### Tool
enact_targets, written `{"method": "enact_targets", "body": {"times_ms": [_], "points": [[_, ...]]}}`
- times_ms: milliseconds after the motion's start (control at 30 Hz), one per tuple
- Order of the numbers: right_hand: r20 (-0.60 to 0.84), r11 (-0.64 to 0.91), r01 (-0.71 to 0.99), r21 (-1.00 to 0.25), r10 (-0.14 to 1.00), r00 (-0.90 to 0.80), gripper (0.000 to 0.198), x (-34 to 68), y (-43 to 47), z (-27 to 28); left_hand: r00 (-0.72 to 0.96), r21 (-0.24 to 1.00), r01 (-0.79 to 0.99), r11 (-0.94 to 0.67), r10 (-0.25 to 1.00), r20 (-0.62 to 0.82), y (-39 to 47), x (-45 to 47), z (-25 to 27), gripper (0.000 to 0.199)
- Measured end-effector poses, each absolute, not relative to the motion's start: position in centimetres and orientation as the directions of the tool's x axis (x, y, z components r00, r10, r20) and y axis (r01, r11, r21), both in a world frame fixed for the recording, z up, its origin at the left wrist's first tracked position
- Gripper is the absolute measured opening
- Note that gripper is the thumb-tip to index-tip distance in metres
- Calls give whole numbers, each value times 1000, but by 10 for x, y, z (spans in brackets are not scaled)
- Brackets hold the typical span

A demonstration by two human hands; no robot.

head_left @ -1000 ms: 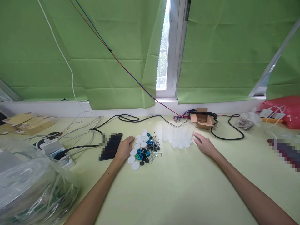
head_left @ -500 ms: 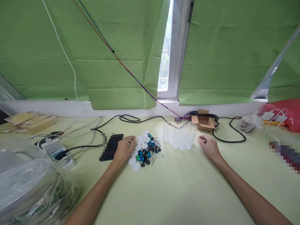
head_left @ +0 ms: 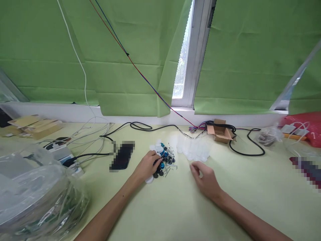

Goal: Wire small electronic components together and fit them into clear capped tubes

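Note:
My left hand (head_left: pixel 147 164) reaches over the left side of a pile of small parts, its fingers bent together among them. What lies between its fingertips, if anything, is hidden. The pile holds white round caps (head_left: pixel 149 179), blue metallic pieces (head_left: pixel 162 165), black knobs (head_left: pixel 161 173) and thin metal hex keys (head_left: pixel 173 165). In front of several translucent plastic tubes (head_left: pixel 193 149), my right hand (head_left: pixel 206 179) hovers close to the table with fingers curled in and thumb against the index finger. Nothing shows in it.
A black phone (head_left: pixel 122 155) lies left of the pile. Black cable (head_left: pixel 248 152) loops behind, beside an open cardboard box (head_left: pixel 220 132). A clear plastic bag (head_left: pixel 42 194) fills the near left, by a power strip (head_left: pixel 66 157). A red bag (head_left: pixel 308 129) sits far right.
My left hand has moved right, from beside the phone onto the pile, covering some caps. My right hand has come left and nearer to me, in front of the tubes. The view has shifted slightly.

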State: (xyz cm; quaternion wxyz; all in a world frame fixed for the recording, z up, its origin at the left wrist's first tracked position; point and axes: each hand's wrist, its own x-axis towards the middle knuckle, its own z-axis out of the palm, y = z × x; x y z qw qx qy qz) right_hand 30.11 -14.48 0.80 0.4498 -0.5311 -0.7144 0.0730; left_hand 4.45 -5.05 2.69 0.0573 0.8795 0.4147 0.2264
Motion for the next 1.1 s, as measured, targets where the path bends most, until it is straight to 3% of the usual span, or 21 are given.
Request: {"method": "enact_targets", "body": {"times_ms": [167, 367, 667, 900, 1100], "points": [[538, 525, 660, -537, 816, -211, 15, 268, -107, 10, 558, 318, 669, -672, 736, 382, -54, 47, 30, 37], [604, 540, 686, -487, 776, -181, 15, 248, -88, 5, 598, 321, 643, -696, 717, 356, -60, 47, 36, 26], [570, 540, 736, -408, 781, -256, 13, 250, -90, -8, 621, 315, 650, -692, 722, 305, -65, 48, 38, 13], [516, 484, 817, -315, 809, -281, 9, 250, -90, -10, 623, 322, 661, -678, 735, 268, -64, 50, 37, 16], [493, 486, 813, -321, 819, -295, 7, 250, -89, -11, 640, 332, 650, -684, 728, 247, -64, 50, 34, 20]]}}
